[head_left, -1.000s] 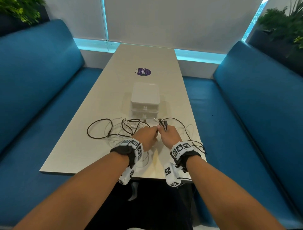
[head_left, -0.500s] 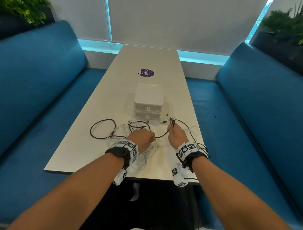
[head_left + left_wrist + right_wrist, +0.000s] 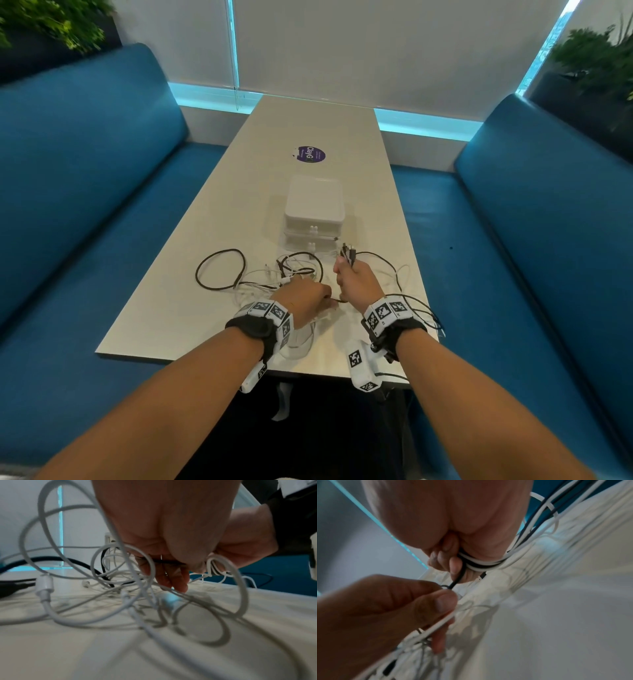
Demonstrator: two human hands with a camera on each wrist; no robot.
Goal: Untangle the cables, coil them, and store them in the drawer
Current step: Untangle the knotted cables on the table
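Head view: right hand (image 3: 356, 279) fingers clench bundled cables (image 3: 348, 253); left hand (image 3: 305, 301) fingers pinch a black cable (image 3: 458, 579) between them.

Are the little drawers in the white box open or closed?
Closed. Both drawer fronts sit flush with the white box; the cables lie outside on the table.

A pale table (image 3: 178, 308) with a purple sticker (image 3: 310, 155) stands between blue benches (image 3: 78, 192), plants (image 3: 51, 24) behind.
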